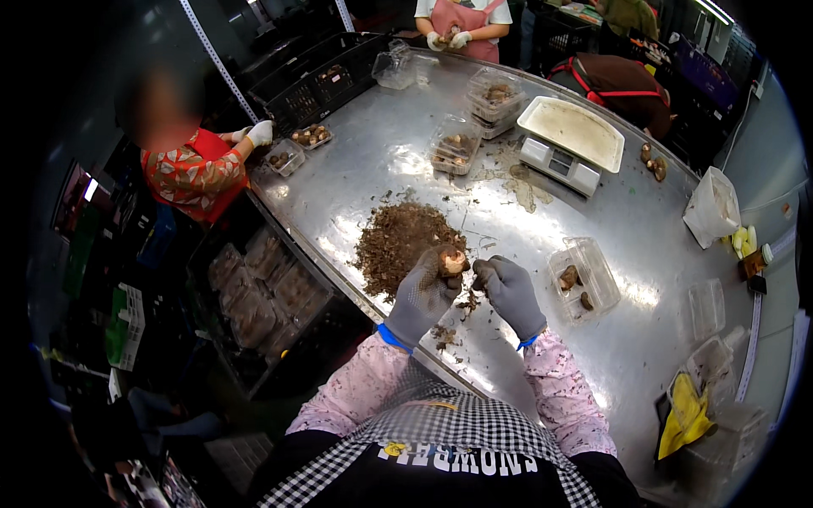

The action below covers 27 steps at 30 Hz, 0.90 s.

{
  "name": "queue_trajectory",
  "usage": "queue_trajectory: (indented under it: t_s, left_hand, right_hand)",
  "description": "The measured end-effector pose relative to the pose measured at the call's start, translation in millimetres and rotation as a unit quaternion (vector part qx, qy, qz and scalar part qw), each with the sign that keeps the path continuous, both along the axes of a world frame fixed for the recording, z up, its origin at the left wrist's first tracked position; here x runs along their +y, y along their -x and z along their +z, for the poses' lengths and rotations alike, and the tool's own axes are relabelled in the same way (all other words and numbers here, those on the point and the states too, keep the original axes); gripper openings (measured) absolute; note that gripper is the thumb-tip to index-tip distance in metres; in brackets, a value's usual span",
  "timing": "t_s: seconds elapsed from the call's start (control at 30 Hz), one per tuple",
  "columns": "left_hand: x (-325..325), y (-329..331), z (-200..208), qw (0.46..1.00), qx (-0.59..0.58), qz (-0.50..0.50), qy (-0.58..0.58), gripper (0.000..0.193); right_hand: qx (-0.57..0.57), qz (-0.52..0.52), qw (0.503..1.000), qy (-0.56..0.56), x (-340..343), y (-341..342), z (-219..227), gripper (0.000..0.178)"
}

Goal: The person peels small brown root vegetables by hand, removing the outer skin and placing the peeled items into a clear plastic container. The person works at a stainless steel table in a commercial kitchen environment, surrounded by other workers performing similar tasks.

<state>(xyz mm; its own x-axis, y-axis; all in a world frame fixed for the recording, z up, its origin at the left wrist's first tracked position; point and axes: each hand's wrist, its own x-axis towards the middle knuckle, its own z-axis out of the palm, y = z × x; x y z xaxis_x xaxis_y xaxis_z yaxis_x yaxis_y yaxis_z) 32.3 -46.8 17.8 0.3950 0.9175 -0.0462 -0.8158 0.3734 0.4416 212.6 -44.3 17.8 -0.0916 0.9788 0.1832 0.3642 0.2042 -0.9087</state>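
Grey gloves with blue cuffs cover both of my hands. My left hand [423, 296] is closed around a small taro [452, 262], brown and round with a pale bared patch facing up. Just to its right, my right hand [511, 293] is closed with thumb and fingers pressed together; whatever it grips is hidden. Beneath and beyond my left hand spreads a heap of brown peelings [398, 241]. To the right of my right hand, an open clear plastic box [603, 269] holds a few brown taro pieces [570, 278].
A white scale [566, 152] stands farther back on the metal table [339, 161], near filled clear boxes [456, 146]. Co-workers stand at the left [195, 169] and far edge [468, 30]. A crate of packed boxes [271, 288] sits below the left edge; a yellow cloth [684, 416] lies right.
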Motion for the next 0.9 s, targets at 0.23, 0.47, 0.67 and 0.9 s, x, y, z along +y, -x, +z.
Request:
queue_trajectory:
  t_s: [0.23, 0.47, 0.67, 0.9]
  left_hand:
    - [-3, -16, 4, 0.991, 0.126, 0.03, -0.041, 0.031]
    - [14, -4, -15, 0.981, -0.08, -0.13, 0.124, 0.051]
    - [4, -14, 0, 0.984, -0.078, -0.091, 0.129, 0.048]
    - [-10, -10, 10, 0.994, 0.071, -0.068, 0.052, 0.042]
  right_hand:
    - [-0.122, 0.076, 0.981, -0.129, -4, 6, 19, 0.025]
    - [-0.116, 0.002, 0.984, -0.135, 0, -7, 13, 0.016]
    - [-0.229, -0.022, 0.954, -0.193, -14, 9, 28, 0.026]
    - [-0.029, 0.116, 0.991, -0.055, -12, 4, 29, 0.022]
